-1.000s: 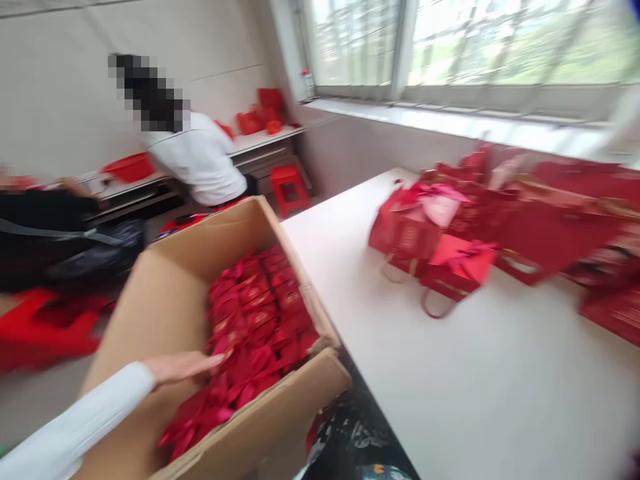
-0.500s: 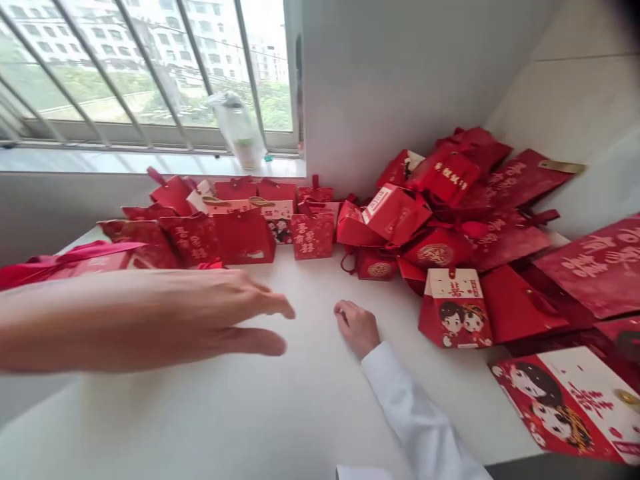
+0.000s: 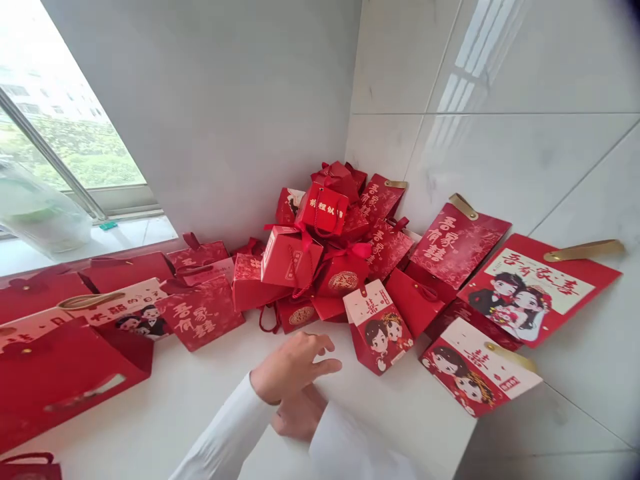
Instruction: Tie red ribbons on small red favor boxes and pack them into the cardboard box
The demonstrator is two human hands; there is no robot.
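A heap of red gift boxes and paper bags (image 3: 330,260) fills the corner of the white table (image 3: 175,427). My left hand (image 3: 293,367) hovers in front of it, fingers loosely curled and empty. It lies over my right hand (image 3: 300,413), which is partly hidden beneath it. Nearest to my fingertips stands a small red-and-white box printed with a cartoon couple (image 3: 379,327), not touching them. A red ribboned box (image 3: 291,257) sits on the heap. A flat red bag with a gold handle (image 3: 537,287) lies at the right.
A large red bag (image 3: 65,373) lies at the lower left. The glossy tiled wall (image 3: 500,100) rises behind and right. A window sill (image 3: 120,240) with a plastic bag (image 3: 40,210) is at the left. The table's edge (image 3: 450,447) runs along the lower right.
The view has swung from the cardboard carton and room to the table corner and closed in. My hands, apart over the table half a second ago, now overlap.
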